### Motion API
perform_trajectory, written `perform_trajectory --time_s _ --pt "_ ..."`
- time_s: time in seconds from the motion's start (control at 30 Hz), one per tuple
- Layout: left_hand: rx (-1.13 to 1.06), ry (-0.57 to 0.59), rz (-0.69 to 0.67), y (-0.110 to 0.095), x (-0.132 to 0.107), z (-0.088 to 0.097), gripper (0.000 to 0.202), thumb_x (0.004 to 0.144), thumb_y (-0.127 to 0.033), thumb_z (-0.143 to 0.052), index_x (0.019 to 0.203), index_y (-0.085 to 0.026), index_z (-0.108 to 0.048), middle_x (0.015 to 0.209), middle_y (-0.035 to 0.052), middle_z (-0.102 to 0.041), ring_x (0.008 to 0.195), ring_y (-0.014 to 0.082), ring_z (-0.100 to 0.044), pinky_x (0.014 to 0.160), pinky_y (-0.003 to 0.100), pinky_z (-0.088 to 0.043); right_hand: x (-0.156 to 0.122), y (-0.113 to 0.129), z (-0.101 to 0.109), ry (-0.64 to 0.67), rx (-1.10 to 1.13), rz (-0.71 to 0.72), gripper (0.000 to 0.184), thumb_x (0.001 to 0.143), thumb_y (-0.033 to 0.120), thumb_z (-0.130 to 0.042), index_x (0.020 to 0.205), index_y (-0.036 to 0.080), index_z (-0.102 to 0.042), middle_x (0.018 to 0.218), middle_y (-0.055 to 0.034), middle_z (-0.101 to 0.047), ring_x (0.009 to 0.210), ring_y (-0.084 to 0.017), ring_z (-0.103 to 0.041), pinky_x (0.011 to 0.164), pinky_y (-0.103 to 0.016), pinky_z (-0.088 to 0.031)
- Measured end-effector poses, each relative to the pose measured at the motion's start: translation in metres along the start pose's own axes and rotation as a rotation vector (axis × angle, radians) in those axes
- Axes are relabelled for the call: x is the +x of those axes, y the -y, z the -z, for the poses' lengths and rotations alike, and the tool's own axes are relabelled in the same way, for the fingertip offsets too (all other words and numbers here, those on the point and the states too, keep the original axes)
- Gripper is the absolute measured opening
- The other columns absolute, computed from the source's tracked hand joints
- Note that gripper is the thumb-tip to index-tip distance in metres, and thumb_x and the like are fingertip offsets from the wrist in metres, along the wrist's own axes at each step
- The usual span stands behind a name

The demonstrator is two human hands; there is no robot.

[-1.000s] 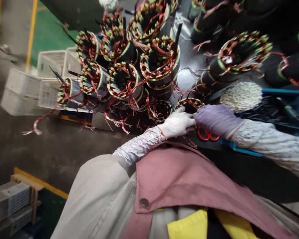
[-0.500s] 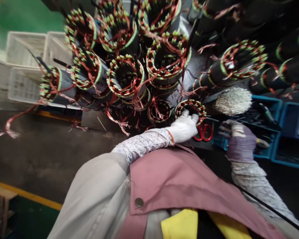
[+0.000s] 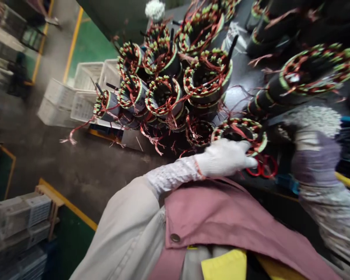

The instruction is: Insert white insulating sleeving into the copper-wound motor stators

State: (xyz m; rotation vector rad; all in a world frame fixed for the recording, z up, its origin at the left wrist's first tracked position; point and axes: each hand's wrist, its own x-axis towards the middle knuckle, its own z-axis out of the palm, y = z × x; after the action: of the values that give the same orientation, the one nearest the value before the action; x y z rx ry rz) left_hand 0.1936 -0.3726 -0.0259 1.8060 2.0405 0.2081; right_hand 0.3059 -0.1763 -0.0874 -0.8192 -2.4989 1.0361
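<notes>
My left hand, in a white knit glove, is closed at the near rim of a motor stator with copper windings and green-yellow insulation. Red copper leads cross this stator's opening. Red-handled scissors lie just beside my left fingertips. My right hand, gloved in white and purple, is at the near side of a bundle of thin white pieces. Motion blur smears its dark fingertips, so I cannot make out whether it holds anything.
Several more stators, such as this large one, stand to the left and behind, with loose copper leads hanging over the edge. Another stator leans at the right. White plastic crates stand at left. Blue bins are partly visible at right.
The view has swung left. My left hand has shifted from inside the stator's opening to its near rim. My right hand has moved from the blue bin up to the white bundle.
</notes>
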Motion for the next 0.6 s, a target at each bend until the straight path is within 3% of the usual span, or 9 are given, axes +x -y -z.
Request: perform_trajectory --time_s 0.07,0.13,0.23,0.33,0.47,0.6 --pt "0.117 -0.028 0.072 0.004 -0.023 0.002 0.031 0.097 -0.030 -0.045 0.115 -0.030 -0.070 0.105 0.0103 -0.062 0.089 0.0239 -0.061 0.070 0.035 -0.042 -0.015 -0.006 -0.002 0.030 -0.047 0.004 0.037 0.088 0.037 -0.049 0.114 0.023 -0.071 0.119 -0.0096 -0.070 0.114 -0.027 -0.064 0.105 -0.044 -0.047" --pt "0.207 0.022 0.159 0.018 -0.036 -0.006 0.032 0.097 -0.029 -0.043 0.112 -0.027 -0.071 0.105 0.0120 -0.062 0.092 0.0246 -0.060 0.074 0.036 -0.042 -0.018 -0.003 -0.017 0.091 -0.098 0.051 0.039 0.086 0.037 -0.048 0.113 0.019 -0.070 0.121 -0.0123 -0.069 0.114 -0.026 -0.064 0.105 -0.041 -0.047" --pt "0.236 0.118 0.330 0.044 -0.034 -0.027 0.032 0.096 -0.027 -0.046 0.114 -0.027 -0.072 0.106 0.0125 -0.061 0.092 0.0250 -0.060 0.075 0.036 -0.041 -0.003 0.011 -0.046 0.234 -0.310 0.077 0.046 0.084 0.038 -0.049 0.118 0.011 -0.067 0.128 -0.0195 -0.064 0.120 -0.031 -0.059 0.105 -0.044 -0.045" --pt "0.169 0.106 0.427 0.056 -0.026 -0.042 0.033 0.097 -0.033 -0.045 0.118 -0.033 -0.071 0.107 0.0102 -0.061 0.091 0.0239 -0.059 0.076 0.035 -0.041 0.016 0.026 -0.064 0.418 -0.493 0.045 0.055 0.083 0.037 -0.054 0.131 0.010 -0.059 0.135 -0.0223 -0.058 0.122 -0.035 -0.057 0.100 -0.049 -0.046" --pt "0.138 0.083 0.441 0.053 -0.024 -0.045 0.033 0.096 -0.033 -0.047 0.117 -0.035 -0.072 0.111 0.0091 -0.060 0.096 0.0239 -0.058 0.080 0.036 -0.042 0.025 0.038 -0.066 0.637 -0.561 -0.082 0.057 0.090 0.029 -0.039 0.143 0.011 -0.047 0.135 -0.0258 -0.056 0.108 -0.035 -0.064 0.082 -0.046 -0.049" --pt "0.145 0.109 0.437 0.054 -0.019 -0.046 0.033 0.093 -0.031 -0.050 0.119 -0.036 -0.070 0.106 0.0088 -0.061 0.097 0.0251 -0.058 0.080 0.037 -0.045 0.026 0.038 -0.058 0.669 -0.582 -0.121 0.055 0.090 0.023 -0.035 0.142 0.011 -0.048 0.129 -0.0282 -0.059 0.102 -0.037 -0.067 0.075 -0.045 -0.048"
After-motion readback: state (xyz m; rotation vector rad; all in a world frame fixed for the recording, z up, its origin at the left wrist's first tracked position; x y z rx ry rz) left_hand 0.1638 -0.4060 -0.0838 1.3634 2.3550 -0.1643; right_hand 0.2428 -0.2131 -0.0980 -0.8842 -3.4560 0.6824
